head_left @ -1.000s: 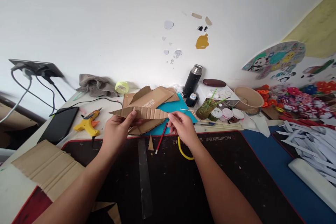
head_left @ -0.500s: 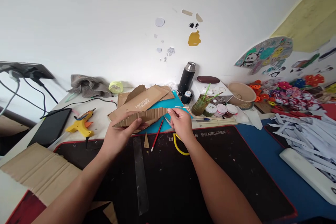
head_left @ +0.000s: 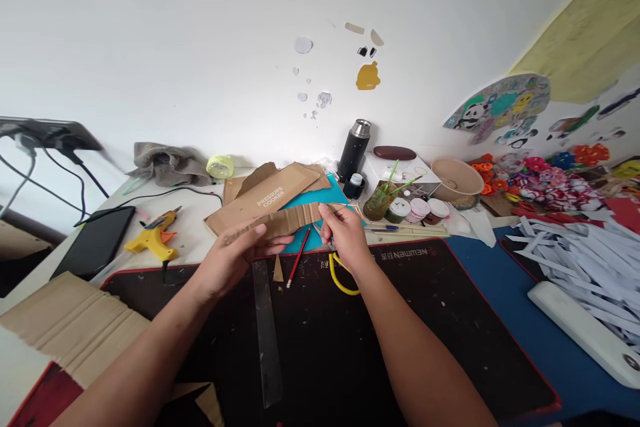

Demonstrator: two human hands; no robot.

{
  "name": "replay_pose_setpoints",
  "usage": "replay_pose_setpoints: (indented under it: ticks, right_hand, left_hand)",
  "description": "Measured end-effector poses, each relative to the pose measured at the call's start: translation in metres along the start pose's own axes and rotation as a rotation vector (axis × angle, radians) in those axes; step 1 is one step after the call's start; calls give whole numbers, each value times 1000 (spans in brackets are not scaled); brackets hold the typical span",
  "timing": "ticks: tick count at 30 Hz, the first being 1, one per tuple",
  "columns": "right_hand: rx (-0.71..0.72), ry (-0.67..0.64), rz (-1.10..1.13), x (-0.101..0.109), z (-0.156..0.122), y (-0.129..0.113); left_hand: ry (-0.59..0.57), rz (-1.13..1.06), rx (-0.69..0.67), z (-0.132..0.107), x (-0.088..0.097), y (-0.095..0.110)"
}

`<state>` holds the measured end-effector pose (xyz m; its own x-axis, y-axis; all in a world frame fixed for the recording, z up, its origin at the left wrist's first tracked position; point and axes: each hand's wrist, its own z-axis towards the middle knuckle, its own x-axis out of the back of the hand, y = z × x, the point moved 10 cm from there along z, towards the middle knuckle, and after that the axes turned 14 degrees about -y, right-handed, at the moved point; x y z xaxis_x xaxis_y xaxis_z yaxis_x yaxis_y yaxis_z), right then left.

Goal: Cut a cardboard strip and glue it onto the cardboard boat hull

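Observation:
A curved strip of corrugated cardboard [head_left: 285, 221] is held up between my two hands above the back edge of the black desk mat [head_left: 320, 347]. My left hand [head_left: 235, 257] grips its left end, thumb on the near face and fingers behind and beneath. The right end is pinched between the thumb and fingers of my right hand [head_left: 345, 233]. Below that hand lie scissors with yellow handles [head_left: 341, 280], their blades partly hidden. A red pencil [head_left: 299, 259] and a small cardboard triangle [head_left: 278, 269] rest on the mat just under the strip.
A clear ruler [head_left: 269, 340] lies across the mat. At left are a yellow glue gun [head_left: 154, 235], a black tablet-like slab [head_left: 95, 240] and ridged cardboard [head_left: 75, 320]. Behind stand cardboard pieces [head_left: 265, 199], a black flask [head_left: 354, 150] and paint jars [head_left: 399, 209]. Paper strips [head_left: 580, 267] pile at right.
My left hand has shifted its hold, with its thumb further along and its fingers stretched out below the strip. The strip has turned slightly; my right hand keeps its pinch.

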<state>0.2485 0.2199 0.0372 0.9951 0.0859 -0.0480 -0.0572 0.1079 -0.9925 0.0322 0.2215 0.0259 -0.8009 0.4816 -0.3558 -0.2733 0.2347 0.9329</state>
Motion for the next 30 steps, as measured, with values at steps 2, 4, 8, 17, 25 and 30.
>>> replay_pose_setpoints:
  ticks: [2,4,8,17,25,30]
  right_hand:
    - [-20,1,-7,5,0,0]
    - [-42,-42,-21,4,0,1]
    - [-85,-124,-206,-7,-1,6]
    - [-52,-185,-102,-22,-3,6]
    - [-112,-204,-106,-34,-5,17]
    - [-133,-176,-168,-35,-8,19]
  left_hand:
    - [-121,-40,41,-2,-1,6]
    - [-145,2,97,-4,7,11]
    - [-139,263,220,-7,19,10]
    - [-245,457,240,-2,-6,-3]
    - [-355,445,214,-4,-26,-3]
    - [-298,443,213,-4,-29,0]
